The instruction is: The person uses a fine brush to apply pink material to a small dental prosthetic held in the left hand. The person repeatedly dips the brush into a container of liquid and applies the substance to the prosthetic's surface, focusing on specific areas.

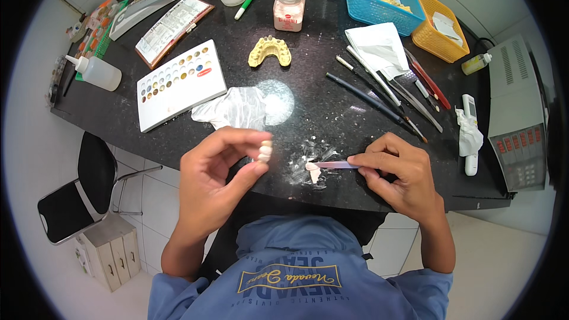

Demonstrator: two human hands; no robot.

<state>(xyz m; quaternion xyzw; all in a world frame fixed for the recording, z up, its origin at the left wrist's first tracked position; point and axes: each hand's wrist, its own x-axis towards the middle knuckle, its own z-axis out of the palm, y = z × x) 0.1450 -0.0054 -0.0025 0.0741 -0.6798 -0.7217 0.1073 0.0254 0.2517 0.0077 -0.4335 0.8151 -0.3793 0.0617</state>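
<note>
My left hand point(216, 172) is closed in a pinch on a small row of white dental crowns point(265, 152), held upright above the table's front edge. My right hand point(403, 173) grips a slim flat spatula point(338, 165), its blade pointing left. The spatula's tip touches a dab of pale pinkish paste point(313, 170) on the black tabletop, with white powdery smears around it. Farther back stands a yellowish plaster dental model point(269, 52) in a horseshoe shape. Behind it is an uncapped jar of pink powder point(289, 10).
A white shade palette point(178, 92) and crumpled plastic point(234, 108) lie left. Brushes and tools point(379, 101) lie right, by a folded tissue point(379, 47). Blue point(361, 12) and orange point(435, 41) baskets stand behind. A squeeze bottle point(102, 74) is far left, a furnace-like machine point(518, 124) far right.
</note>
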